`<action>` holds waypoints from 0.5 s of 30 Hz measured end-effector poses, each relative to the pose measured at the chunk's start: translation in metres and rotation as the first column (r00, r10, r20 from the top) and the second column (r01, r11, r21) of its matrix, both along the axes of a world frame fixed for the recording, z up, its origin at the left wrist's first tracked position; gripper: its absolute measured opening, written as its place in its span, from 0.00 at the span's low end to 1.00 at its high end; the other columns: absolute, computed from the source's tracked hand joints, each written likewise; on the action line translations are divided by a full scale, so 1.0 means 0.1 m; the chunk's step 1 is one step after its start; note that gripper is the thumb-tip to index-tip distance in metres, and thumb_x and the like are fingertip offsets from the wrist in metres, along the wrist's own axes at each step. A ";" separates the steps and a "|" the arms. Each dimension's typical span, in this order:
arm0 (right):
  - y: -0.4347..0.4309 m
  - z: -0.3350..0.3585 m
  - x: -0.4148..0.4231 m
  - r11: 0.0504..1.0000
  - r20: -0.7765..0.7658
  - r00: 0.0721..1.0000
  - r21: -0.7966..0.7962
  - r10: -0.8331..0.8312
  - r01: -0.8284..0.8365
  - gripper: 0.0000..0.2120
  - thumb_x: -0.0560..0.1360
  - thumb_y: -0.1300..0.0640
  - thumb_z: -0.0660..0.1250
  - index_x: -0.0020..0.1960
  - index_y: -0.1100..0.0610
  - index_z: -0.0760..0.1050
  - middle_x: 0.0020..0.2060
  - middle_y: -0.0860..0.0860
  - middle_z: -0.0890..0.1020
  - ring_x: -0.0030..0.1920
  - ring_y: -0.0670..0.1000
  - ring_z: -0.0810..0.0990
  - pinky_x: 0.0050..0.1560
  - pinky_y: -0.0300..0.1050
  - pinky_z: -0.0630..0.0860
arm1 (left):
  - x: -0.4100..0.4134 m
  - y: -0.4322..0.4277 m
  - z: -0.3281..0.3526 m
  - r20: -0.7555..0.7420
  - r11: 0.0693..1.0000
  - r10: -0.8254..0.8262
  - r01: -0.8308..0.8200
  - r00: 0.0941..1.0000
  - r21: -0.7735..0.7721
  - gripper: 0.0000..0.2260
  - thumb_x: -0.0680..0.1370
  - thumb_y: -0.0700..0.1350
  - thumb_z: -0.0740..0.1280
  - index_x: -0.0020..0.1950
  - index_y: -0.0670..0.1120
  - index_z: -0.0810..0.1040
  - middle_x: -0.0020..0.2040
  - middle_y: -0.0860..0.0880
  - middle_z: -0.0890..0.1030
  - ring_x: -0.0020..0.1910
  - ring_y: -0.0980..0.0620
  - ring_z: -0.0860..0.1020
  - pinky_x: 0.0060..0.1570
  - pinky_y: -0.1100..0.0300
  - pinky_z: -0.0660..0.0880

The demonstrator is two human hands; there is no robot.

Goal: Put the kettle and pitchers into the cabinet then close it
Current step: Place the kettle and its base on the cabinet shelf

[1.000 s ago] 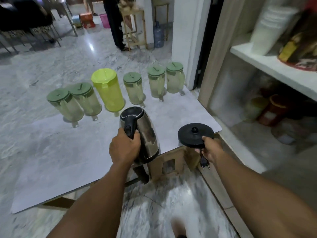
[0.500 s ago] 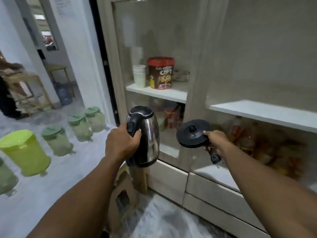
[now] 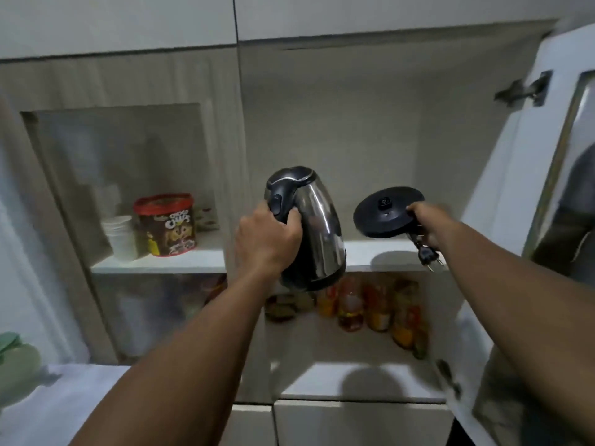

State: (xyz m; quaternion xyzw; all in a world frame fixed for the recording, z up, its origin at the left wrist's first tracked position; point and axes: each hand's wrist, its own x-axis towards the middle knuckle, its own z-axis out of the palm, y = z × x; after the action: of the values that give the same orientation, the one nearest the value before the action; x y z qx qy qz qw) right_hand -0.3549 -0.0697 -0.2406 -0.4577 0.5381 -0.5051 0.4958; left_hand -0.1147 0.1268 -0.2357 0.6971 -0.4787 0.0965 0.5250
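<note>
The kettle [image 3: 314,230], a rounded body of polished steel with a black plastic lid and handle, hangs in the air tilted a little to the right, in front of the open cabinet [image 3: 363,123] and level with the front edge of its upper shelf [image 3: 370,257]. The left hand [image 3: 265,239] is wrapped tight around the black handle, fingers curled over its inner side. To the right, the flat, round, matte black kettle base [image 3: 384,215] is tipped up on its edge above that shelf, pinched at its right rim by the right hand [image 3: 426,220], which also grips the cord; the black plug [image 3: 426,255] dangles below it with two metal pins showing. The shelf is smooth and white, the cabinet's back wall a pale matte grey. Its white door [image 3: 528,194] stands swung open at the right, a metal hinge near its top. On the lower shelf stand glossy bottles [image 3: 376,304] with red and yellow contents. Behind the frosted pane on the left are a red-lidded cylindrical tub [image 3: 165,223] and a stack of white cups [image 3: 120,236]. A pale green pitcher lid [image 3: 16,358] shows at the lower left edge.
</note>
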 end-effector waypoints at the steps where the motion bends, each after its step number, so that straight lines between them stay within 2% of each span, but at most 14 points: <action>1: -0.11 0.05 -0.04 1.000 0.027 0.999 0.009 -0.019 0.019 0.07 0.75 0.61 0.63 0.53 0.59 0.72 0.36 0.55 0.74 0.33 0.52 0.74 0.22 0.38 0.70 | -0.06 -0.17 0.08 -0.013 1.000 -0.001 0.001 1.000 -0.009 0.16 0.75 0.60 0.63 0.46 0.48 0.78 0.36 0.50 0.77 0.37 0.48 0.77 0.39 0.54 0.76; 2: -0.25 0.08 -0.05 0.999 0.054 0.998 0.014 -0.036 0.035 0.06 0.76 0.62 0.62 0.53 0.58 0.72 0.37 0.55 0.74 0.33 0.52 0.74 0.23 0.39 0.71 | -0.10 -0.33 0.15 -0.022 1.000 0.004 -0.004 1.000 -0.019 0.15 0.75 0.59 0.64 0.47 0.47 0.77 0.35 0.50 0.76 0.37 0.48 0.76 0.39 0.55 0.73; 4: -0.57 0.07 -0.05 0.998 0.098 0.993 0.026 -0.064 0.061 0.11 0.76 0.62 0.60 0.58 0.57 0.72 0.41 0.55 0.76 0.36 0.52 0.76 0.26 0.41 0.74 | -0.13 -0.68 0.22 -0.016 0.999 0.020 -0.021 1.000 -0.024 0.14 0.76 0.57 0.64 0.48 0.47 0.75 0.34 0.52 0.73 0.38 0.47 0.75 0.39 0.55 0.71; 6: -0.95 0.00 -0.03 0.997 0.120 0.990 0.047 -0.074 0.069 0.17 0.75 0.60 0.60 0.63 0.56 0.71 0.47 0.56 0.78 0.40 0.52 0.78 0.29 0.43 0.75 | -0.11 -1.05 0.24 0.010 0.999 0.028 -0.028 1.000 -0.016 0.13 0.77 0.57 0.64 0.47 0.48 0.74 0.34 0.52 0.73 0.38 0.46 0.76 0.41 0.53 0.73; 9: -1.57 -0.16 -0.03 0.988 0.157 0.976 0.050 -0.152 0.146 0.22 0.72 0.62 0.63 0.66 0.61 0.70 0.51 0.60 0.80 0.42 0.56 0.81 0.26 0.42 0.77 | -0.05 -1.67 0.16 0.041 0.999 0.044 -0.044 0.998 0.000 0.13 0.77 0.58 0.64 0.48 0.48 0.76 0.32 0.54 0.72 0.37 0.47 0.75 0.42 0.53 0.73; 12: -2.15 -0.31 0.04 0.980 0.097 0.975 0.033 -0.198 0.196 0.22 0.72 0.66 0.61 0.66 0.68 0.69 0.43 0.61 0.78 0.33 0.55 0.77 0.20 0.39 0.72 | -0.01 -2.35 0.04 0.011 0.999 0.048 -0.048 0.999 0.019 0.16 0.76 0.58 0.64 0.48 0.45 0.76 0.33 0.49 0.75 0.39 0.42 0.77 0.40 0.53 0.70; 15: -2.66 -0.55 0.09 0.980 0.081 0.981 0.108 -0.177 0.168 0.22 0.75 0.66 0.60 0.69 0.64 0.65 0.39 0.59 0.73 0.23 0.54 0.72 0.17 0.39 0.69 | -0.04 -3.00 -0.06 -0.015 0.997 0.044 -0.043 0.999 0.059 0.18 0.76 0.59 0.64 0.52 0.44 0.77 0.43 0.42 0.82 0.45 0.37 0.80 0.40 0.52 0.71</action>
State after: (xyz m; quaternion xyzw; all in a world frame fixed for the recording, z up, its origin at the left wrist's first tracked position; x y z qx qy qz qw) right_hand -0.3463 -0.3356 -0.2958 -0.3605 0.5774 -0.5387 0.4964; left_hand -0.1184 -0.1734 -0.2418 0.7233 -0.4619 0.0883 0.5057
